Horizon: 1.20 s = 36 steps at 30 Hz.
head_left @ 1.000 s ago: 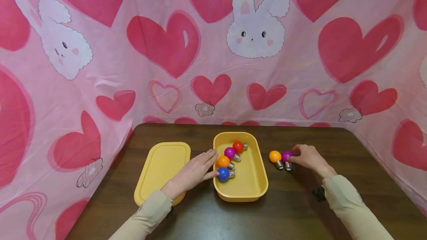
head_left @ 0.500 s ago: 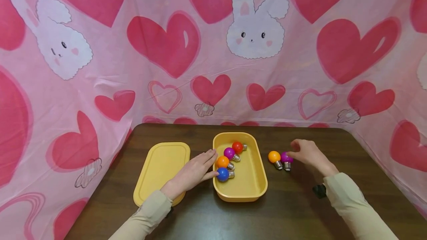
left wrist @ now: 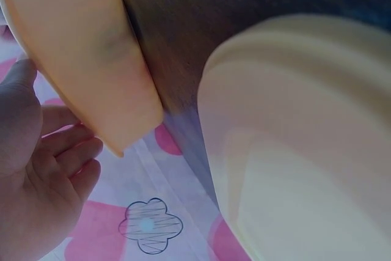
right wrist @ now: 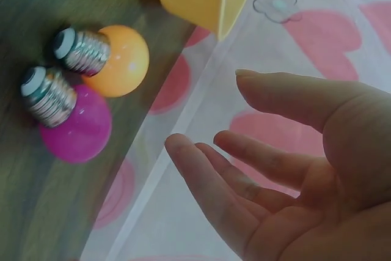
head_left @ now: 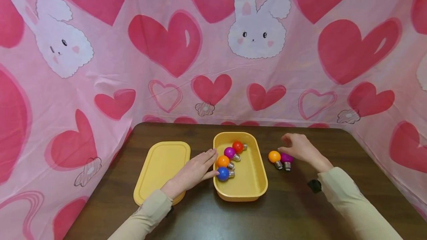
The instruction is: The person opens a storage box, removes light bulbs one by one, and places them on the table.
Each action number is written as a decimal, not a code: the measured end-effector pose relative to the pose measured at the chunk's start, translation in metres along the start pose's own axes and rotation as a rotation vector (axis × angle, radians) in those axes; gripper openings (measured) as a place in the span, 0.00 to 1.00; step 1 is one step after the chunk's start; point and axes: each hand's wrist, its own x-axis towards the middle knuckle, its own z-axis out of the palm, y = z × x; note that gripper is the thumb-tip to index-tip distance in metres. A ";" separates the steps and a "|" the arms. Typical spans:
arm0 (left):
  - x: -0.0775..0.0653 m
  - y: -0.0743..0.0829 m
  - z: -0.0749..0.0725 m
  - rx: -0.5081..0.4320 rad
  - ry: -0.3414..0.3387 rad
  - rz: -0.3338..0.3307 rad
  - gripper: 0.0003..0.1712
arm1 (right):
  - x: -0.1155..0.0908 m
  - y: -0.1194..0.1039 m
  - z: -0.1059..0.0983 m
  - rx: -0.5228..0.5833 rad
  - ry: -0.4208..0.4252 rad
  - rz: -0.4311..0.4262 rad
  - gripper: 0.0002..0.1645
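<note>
My left hand (head_left: 195, 167) rests at the left rim of the yellow container (head_left: 248, 188), its fingers along the edge and thumb over the side. Inside lie a blue bulb (head_left: 223, 174), an orange bulb (head_left: 222, 162), a purple bulb (head_left: 229, 153) and a red bulb (head_left: 238, 146), bunched toward the left wall. My right hand (head_left: 301, 149) hovers with nothing between its spread fingers. Below it on the table sit another orange bulb (right wrist: 125, 62) and another purple bulb (right wrist: 79, 126), side by side with their screw bases toward me.
A flat yellow lid (head_left: 161, 169) lies left of the container on the dark wooden table (head_left: 213, 221). A pink cloth (head_left: 217, 66) printed with hearts and rabbits hangs behind the table and along its sides.
My right hand has let go of the purple bulb on the table, lifted, and shifted left toward the orange one. My left hand stays at the container's rim.
</note>
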 end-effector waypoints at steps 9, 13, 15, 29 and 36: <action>0.000 -0.002 0.001 -0.005 -0.025 -0.008 0.41 | 0.011 -0.017 0.000 0.002 -0.011 -0.073 0.24; 0.000 -0.002 0.001 -0.005 -0.035 -0.010 0.41 | 0.018 -0.023 0.001 0.020 -0.031 -0.086 0.23; 0.000 -0.002 0.000 -0.014 -0.039 -0.012 0.41 | 0.022 -0.026 0.002 0.027 -0.032 -0.097 0.22; 0.000 -0.001 0.000 0.032 0.018 0.036 0.40 | 0.047 -0.041 0.028 0.075 -0.015 -0.299 0.19; -0.001 0.000 0.000 0.046 0.009 0.032 0.40 | 0.058 -0.051 0.034 0.063 -0.059 -0.349 0.20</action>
